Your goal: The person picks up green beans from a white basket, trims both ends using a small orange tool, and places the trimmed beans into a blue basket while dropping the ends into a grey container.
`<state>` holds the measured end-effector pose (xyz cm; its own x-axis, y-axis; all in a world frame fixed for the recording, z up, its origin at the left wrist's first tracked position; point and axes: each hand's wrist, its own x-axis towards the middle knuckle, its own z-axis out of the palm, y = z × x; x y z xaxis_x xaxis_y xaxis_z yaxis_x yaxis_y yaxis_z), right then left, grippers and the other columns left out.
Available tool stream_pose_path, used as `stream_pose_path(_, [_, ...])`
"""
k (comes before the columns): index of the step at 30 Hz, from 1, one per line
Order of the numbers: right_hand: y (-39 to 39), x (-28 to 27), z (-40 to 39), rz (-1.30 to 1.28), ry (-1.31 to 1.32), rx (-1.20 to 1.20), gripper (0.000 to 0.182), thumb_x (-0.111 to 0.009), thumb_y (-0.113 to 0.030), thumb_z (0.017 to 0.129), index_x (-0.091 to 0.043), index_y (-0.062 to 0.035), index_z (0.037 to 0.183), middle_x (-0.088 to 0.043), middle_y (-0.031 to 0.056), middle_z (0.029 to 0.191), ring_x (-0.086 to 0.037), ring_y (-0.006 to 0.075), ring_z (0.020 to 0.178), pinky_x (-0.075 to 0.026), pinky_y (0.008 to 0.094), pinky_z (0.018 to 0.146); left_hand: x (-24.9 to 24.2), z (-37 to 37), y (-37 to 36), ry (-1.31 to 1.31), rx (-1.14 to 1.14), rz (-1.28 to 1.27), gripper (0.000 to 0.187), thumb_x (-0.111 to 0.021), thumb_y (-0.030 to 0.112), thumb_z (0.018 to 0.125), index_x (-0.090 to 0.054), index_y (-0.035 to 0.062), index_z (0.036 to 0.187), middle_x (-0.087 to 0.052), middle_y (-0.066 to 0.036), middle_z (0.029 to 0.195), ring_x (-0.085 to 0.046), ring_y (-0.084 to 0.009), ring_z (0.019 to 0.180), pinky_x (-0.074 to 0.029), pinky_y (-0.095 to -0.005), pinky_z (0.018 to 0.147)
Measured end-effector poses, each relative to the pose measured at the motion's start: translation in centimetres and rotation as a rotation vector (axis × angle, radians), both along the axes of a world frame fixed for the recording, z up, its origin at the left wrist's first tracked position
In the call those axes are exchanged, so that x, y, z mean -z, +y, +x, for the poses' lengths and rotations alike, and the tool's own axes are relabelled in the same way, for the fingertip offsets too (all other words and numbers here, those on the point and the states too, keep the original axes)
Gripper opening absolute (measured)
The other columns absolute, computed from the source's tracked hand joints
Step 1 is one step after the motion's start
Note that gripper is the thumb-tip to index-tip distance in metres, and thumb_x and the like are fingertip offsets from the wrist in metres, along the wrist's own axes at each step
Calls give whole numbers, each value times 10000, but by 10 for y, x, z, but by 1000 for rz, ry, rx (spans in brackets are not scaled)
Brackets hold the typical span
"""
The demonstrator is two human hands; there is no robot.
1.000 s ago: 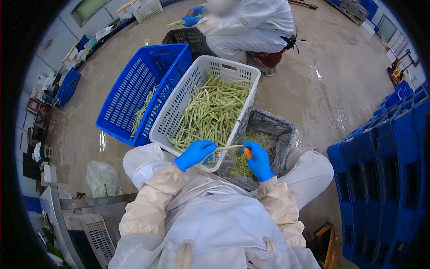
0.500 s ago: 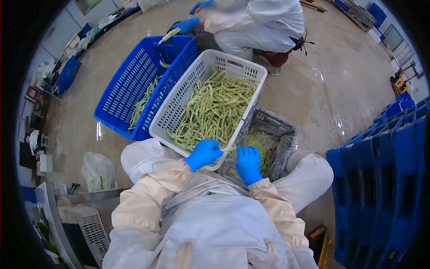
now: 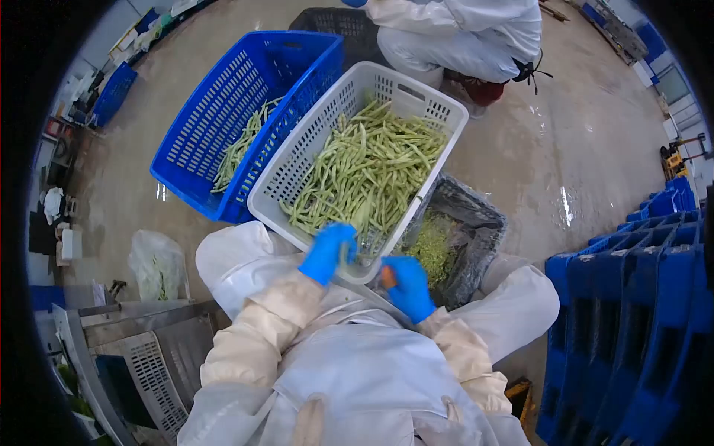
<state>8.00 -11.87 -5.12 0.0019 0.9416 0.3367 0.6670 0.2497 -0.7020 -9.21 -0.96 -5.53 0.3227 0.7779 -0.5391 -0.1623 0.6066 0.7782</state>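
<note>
My left hand [image 3: 329, 251], in a blue glove, is over the near end of the white basket [image 3: 266, 199], its fingers closed on a blurred green bean [image 3: 343, 255]. Many green beans [image 3: 372, 167] fill the basket. My right hand [image 3: 408, 285], gloved in blue, is just right of the basket's near corner, fingers curled round something orange-brown [image 3: 388, 277] that is too small to name. Close to its right stands a crate lined with dark plastic [image 3: 483, 230], holding green bits [image 3: 433, 249].
A blue basket [image 3: 201, 111] with some beans stands left of the white one. Beyond them a person in white [image 3: 454, 44] sits beside a dark crate [image 3: 338, 30]. Blue pallets [image 3: 617, 320] stand at right, a metal stand [image 3: 111, 327] at lower left.
My hands have moved apart; the bean that was between them is now a blur at my left hand. The view has shifted, and the co-worker's hand has left the blue basket.
</note>
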Motion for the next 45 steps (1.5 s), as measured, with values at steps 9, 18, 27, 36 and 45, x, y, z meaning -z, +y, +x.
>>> stream_pose_path(9, [6,24,77,-85,-150,625,193,-595,-21,706,-573,-74,889,-593,128,876,-560,306,808,-428,403,714,-97,-147,198,1426,-382,1443,288,-573,195,828,-570,-38,997,-607,-195,904,-585,-318,818,-456,-384,700])
stream_pose_path(18, [24,49,57,-284,-221,545,329,-618,-122,753,-554,-37,1065,-565,163,1077,-521,342,1001,-363,462,904,183,-59,194,1458,1024,1073,175,-510,132,786,-631,121,911,-603,-150,871,-618,-325,782,-479,-485,636])
stream_pose_path(27, [27,46,47,-480,-9,382,327,-626,-152,791,-565,-42,1092,-599,186,964,-585,342,891,-468,378,761,228,-35,192,1319,1067,1283,140,-506,125,787,-615,91,866,-616,-113,774,-609,-295,721,-468,-452,620])
stream_pose_path(36, [26,21,40,-301,663,362,325,-588,-107,851,-531,-5,1154,-626,68,990,-566,126,898,-444,289,817,35,56,112,734,727,1493,187,-571,104,726,-565,73,910,-562,-111,699,-562,-306,638,-442,-409,549])
stream_pose_path(45, [2,16,48,-256,707,253,207,-542,-87,865,-560,-14,1058,-635,63,826,-589,123,739,-470,271,650,-25,75,35,795,1011,1893,269,-590,114,663,-560,73,928,-505,-58,693,-527,-239,661,-414,-372,572])
